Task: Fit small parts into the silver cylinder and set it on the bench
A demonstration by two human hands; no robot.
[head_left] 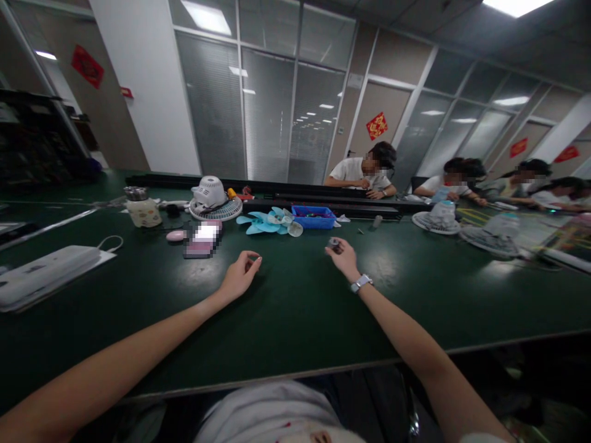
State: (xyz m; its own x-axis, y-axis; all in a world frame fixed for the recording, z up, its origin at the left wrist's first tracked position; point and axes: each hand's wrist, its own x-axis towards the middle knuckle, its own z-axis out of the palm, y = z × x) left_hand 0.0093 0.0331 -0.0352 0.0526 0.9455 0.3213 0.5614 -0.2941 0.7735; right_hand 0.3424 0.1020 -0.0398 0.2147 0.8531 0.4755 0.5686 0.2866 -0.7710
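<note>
Along the far half of a broad green counter (295, 344), an arc of items, probably set back so as to leave the near part to both arms. Off to the left, lying flat with a white case (50, 271), perhaps out of the way of the elbow. Further back, resting on the round grille (217, 210) with a white fan body (210, 191) uppermost, likely for steadiness on the wide rim.

Just beside the fan, spread in a loose cluster with light-blue fan blades (264, 223), too awkward in shape to stack neatly. Next to these, holding small colourful bits together within a blue tray (314, 216), presumably against scattering. On the left, lying flat with a phone (203, 240); behind it, upright with a lidded jar (143, 212), probably for stability.

Above the counter, half open and loosely curled at the left hand (240, 274), with nothing visible in hold, seemingly at rest. At the right hand (344, 258), fingers closed around a small grey part (333, 243), pinched near the fingertips, likely for a good look and fine control. Well beyond, on the counter, standing apart with a little grey cylinder (377, 221).
</note>
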